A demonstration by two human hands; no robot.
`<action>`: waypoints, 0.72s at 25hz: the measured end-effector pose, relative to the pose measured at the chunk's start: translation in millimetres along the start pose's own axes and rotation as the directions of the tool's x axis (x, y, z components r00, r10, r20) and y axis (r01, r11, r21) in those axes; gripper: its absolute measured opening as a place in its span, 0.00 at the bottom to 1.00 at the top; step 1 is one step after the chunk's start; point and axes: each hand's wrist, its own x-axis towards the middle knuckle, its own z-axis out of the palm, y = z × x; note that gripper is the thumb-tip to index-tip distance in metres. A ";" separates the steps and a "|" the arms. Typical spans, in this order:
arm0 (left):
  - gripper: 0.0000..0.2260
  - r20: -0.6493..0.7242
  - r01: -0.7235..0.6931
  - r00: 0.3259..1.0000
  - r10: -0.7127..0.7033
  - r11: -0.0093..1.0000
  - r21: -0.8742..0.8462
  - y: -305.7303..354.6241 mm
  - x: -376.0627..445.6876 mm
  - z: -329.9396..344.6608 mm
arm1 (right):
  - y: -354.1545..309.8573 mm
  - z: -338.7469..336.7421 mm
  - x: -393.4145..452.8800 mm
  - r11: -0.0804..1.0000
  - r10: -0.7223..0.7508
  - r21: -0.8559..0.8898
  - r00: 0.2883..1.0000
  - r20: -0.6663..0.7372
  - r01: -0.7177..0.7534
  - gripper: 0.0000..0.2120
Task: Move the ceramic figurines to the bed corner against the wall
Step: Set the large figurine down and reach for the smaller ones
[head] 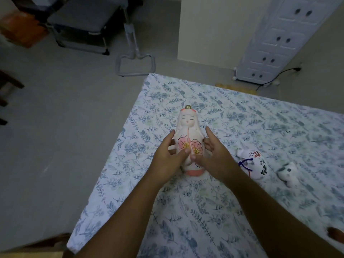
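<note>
Lighting, as I read it: dim, flat and bluish throughout, source not identifiable, with only faint soft shadow under my forearms on the bed sheet (214, 211) and no glare anywhere. Sharpness: the doll figurine (189, 138) mid-sheet is the clearest item, while the two small figurines (270, 168) to its right are smeared and the sheet's print softens toward the near edge. Distortion: wide-angle bending tilts the white cabinet (275, 43) beyond the sheet's far edge, and that area is murky and grainy.
</note>
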 end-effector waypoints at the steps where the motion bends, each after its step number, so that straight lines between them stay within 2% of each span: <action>1: 0.29 0.004 -0.067 0.998 0.067 0.997 0.028 -1.9 -4.4 -2.4 | 0.7 3.0 -1.9 0.999 -0.038 0.006 0.999 0.004 0.038 0.50; 4: 0.31 0.010 -0.205 0.979 0.205 0.974 0.094 -10.2 -15.0 -6.6 | 4.7 11.3 -8.6 0.988 -0.156 -0.006 0.987 -0.042 0.156 0.43; 6: 0.31 0.013 -0.249 0.968 0.249 0.964 0.097 -22.4 -21.7 -6.7 | 12.5 15.2 -14.2 0.980 -0.197 0.000 0.979 -0.052 0.198 0.41; 11: 0.32 0.007 -0.235 0.972 0.237 0.960 0.155 -47.6 -36.4 -2.6 | 32.2 20.8 -27.5 0.981 -0.190 0.027 0.980 -0.064 0.192 0.41; 15: 0.33 0.031 -0.241 0.970 0.239 0.958 0.154 -40.9 -36.4 -3.2 | 28.9 21.2 -29.1 0.980 -0.196 0.007 0.978 -0.071 0.197 0.40; 17: 0.32 0.013 -0.255 0.966 0.258 0.948 0.191 -34.3 -42.6 0.2 | 23.6 19.0 -35.0 0.976 -0.210 -0.071 0.974 -0.085 0.204 0.40; 18: 0.32 -0.044 -0.233 0.968 0.248 0.948 0.217 -31.9 -50.0 3.7 | 22.1 16.5 -40.1 0.964 -0.237 -0.148 0.967 -0.098 0.221 0.39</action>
